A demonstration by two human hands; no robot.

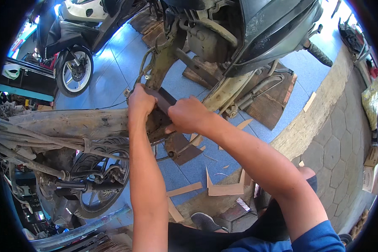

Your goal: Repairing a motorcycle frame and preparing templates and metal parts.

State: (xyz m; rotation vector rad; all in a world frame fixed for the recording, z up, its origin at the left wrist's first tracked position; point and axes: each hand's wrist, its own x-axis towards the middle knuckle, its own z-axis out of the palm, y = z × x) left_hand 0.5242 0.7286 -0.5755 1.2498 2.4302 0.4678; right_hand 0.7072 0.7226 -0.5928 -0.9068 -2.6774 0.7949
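Observation:
A bare motorcycle frame [75, 122], worn and dirty, runs from the left to a joint in front of me. At that joint I hold a dark brown flat strip [166, 97], set slantwise against the frame; whether it is metal or board I cannot tell. My left hand [141, 104] is closed at its left end, with the fingertips hidden. Around its right side my right hand [188, 115] is also closed, thumb pointing down. Just below the hands, another dark brown flat piece [184, 150] shows behind a thin tube; whether it joins the strip is hidden.
Wooden boards [269, 101] lie under the motorcycle's engine and grey body panel [273, 29]. Cut cardboard pieces [226, 190] are scattered on the blue tiles near my shoe [208, 222]. Cables and a wheel [107, 185] are at lower left. A scooter [75, 69] stands at the far left.

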